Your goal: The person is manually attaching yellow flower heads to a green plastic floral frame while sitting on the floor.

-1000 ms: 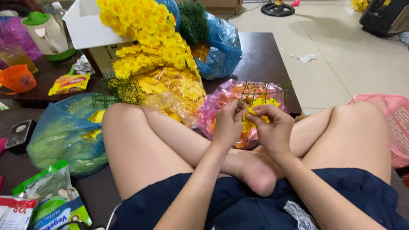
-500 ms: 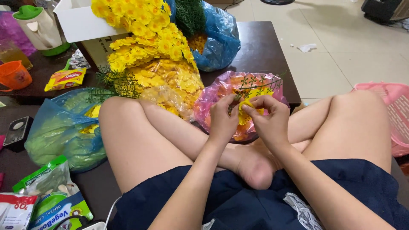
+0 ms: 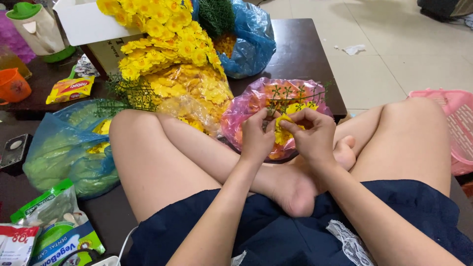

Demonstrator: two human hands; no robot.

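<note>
The person sits cross-legged, and both hands meet over the ankles; the left hand [image 3: 256,138] is pinched shut on a green stem [image 3: 288,96], and the right hand [image 3: 313,135] is pinched shut on a small yellow flower [image 3: 282,132] held between the two hands, right at the near lip of the pink bag [image 3: 246,111]; I think the flower head is going onto the stem, so it would help to hold the stem low and firm, line up the middle of the flower, and push straight, not sideways, so the thin stem does not bend.

At 9 o'clock from the hands, past the knee, lies a green bag [image 3: 59,152]; at 11 o'clock a big pile of yellow flowers [image 3: 172,54] sits close; at 12 o'clock is a blue bag [image 3: 251,42]; the table [image 3: 305,59] edge runs just behind the pink bag, so things pushed that way may fall; at 3 o'clock a pink basket [image 3: 456,123] sits by the knee; the open floor [image 3: 394,59] is at 1 o'clock, and there is little free room elsewhere.
</note>
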